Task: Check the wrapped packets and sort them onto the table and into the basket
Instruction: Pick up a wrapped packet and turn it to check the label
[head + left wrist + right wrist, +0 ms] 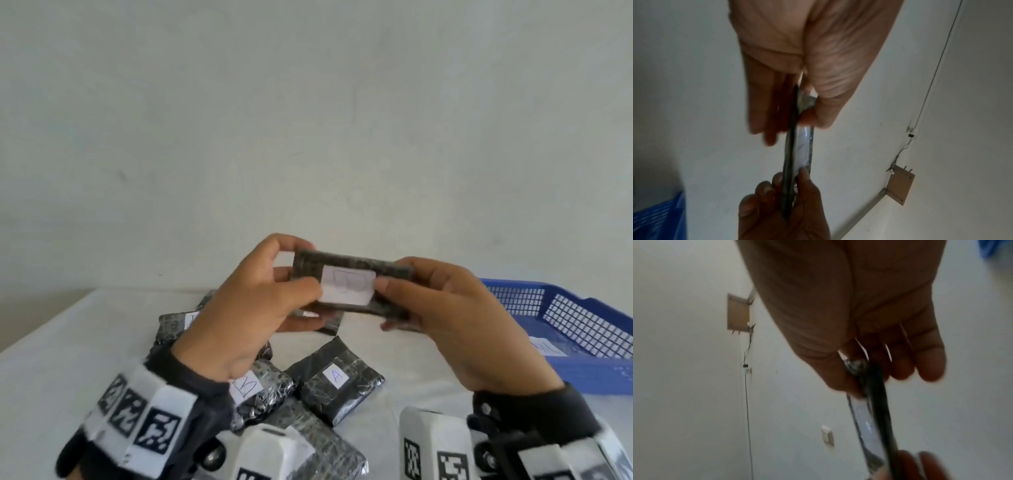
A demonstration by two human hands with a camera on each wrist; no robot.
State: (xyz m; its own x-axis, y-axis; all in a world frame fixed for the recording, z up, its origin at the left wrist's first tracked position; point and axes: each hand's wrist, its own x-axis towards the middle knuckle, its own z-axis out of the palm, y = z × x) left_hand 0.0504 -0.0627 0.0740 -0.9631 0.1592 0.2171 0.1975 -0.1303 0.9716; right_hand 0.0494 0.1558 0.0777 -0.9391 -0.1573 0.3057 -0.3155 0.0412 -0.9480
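Both hands hold up one black wrapped packet (pixel 352 279) above the table, its white label facing me. My left hand (pixel 253 308) pinches its left end between thumb and fingers, and my right hand (pixel 442 315) pinches its right end. The left wrist view shows the packet (pixel 795 154) edge-on between both hands; the right wrist view shows the packet (pixel 871 410) the same way, blurred. Below on the table lie a packet labelled A (pixel 334 380), a packet labelled B (pixel 260 390) and several more black packets (pixel 171 329). The blue basket (pixel 561 315) stands at the right.
The white table (pixel 68 342) runs to a plain wall behind. A white label shows inside the blue basket (pixel 659 216) in the head view. Another packet (pixel 308 435) lies near the table's front edge between my wrists. A brown wall plate (pixel 900 183) with wires hangs on the wall.
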